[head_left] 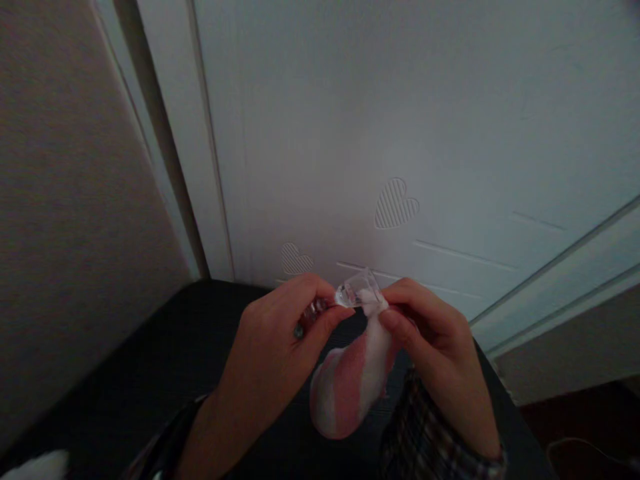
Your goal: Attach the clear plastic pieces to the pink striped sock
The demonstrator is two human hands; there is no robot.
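Between the thumb and fingers of my left hand [275, 347] is a clear plastic clip [357, 288], its flat see-through end pointing right. Part of the clip is covered by those fingers. My right hand [440, 340] pinches the gathered upper end of a fuzzy sock [347, 383] with pink and white stripes. The sock's white gathered end meets the clip; whether the clip grips it cannot be made out. Its rounded lower part hangs down between my two hands, above a dark tabletop [220, 320].
Behind the tabletop stands a white panel [320, 133] with raised heart patterns. A beige wall [75, 200] runs along the left. Something white [43, 465] shows at the lower left corner, and a thin pale cable [575, 440] lies at the lower right.
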